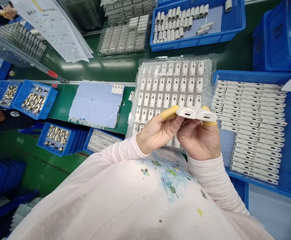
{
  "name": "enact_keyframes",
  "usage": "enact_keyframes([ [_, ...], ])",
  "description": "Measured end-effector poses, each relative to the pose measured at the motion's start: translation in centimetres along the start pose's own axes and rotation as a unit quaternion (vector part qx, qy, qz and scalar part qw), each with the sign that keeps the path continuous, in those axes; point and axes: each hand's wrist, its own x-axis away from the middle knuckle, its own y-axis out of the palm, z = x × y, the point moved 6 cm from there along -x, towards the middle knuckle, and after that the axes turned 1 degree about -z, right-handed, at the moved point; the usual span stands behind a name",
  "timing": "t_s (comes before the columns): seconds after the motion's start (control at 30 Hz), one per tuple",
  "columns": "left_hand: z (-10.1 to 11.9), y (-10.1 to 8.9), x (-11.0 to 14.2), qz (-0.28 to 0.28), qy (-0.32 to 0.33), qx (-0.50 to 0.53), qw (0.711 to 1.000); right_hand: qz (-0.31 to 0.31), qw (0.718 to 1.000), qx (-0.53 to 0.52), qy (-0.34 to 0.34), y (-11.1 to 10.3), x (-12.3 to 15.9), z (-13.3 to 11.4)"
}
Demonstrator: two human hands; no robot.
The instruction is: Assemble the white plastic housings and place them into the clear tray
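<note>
- Blue plastic crate (254,76), right of the clear plastic tray (176,57), packed with rows of white parts.
- Clear plastic tray holds more in moulded slots; hands hide its near edge.
- Printed white paper sheet (53,30), beyond the tray's left corner; its writing is too small and slanted to read.
- Left hand (157,131) and right hand (199,140), above the tray's near edge, each pinching one of two touching white slotted plastic pieces (186,112).
- Yellow finger cots (169,112) cover one finger on each hand.
</note>
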Motion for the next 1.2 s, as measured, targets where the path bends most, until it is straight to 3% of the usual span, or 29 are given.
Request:
enact_keyframes([
  [0.3,0.2,-0.5,-0.3,-0.002,0.019,-0.001,1.0,-0.011,0.998,-0.057,0.033,0.0,-0.2,0.3],
  [0.6,0.2,-0.5,-0.2,-0.007,0.011,0.001,1.0,0.006,1.0,-0.016,0.005,-0.6,-0.3,0.5],
  [0.77,0.7,-0.9,-0.6,-0.059,0.053,-0.107,0.991,0.011,0.999,-0.049,0.006,-0.2,0.1,0.5],
  [0.83,1.3,-0.9,-0.7,-0.112,0.109,-0.191,0.969,0.043,0.996,-0.08,0.01,-0.2,0.3,0.5],
  [0.97,2.1,-0.5,0.1,-0.206,0.234,-0.332,0.891,0.107,0.989,-0.102,-0.021,-0.3,0.7,0.4],
  [1.13,2.5,-0.2,0.7,-0.229,0.352,-0.448,0.789,0.098,0.99,0.023,-0.101,-0.4,0.5,0.0],
  [1.2,3.3,-0.5,0.2,-0.235,0.393,-0.456,0.763,0.101,0.984,0.087,-0.121,-0.8,0.2,-0.4],
])
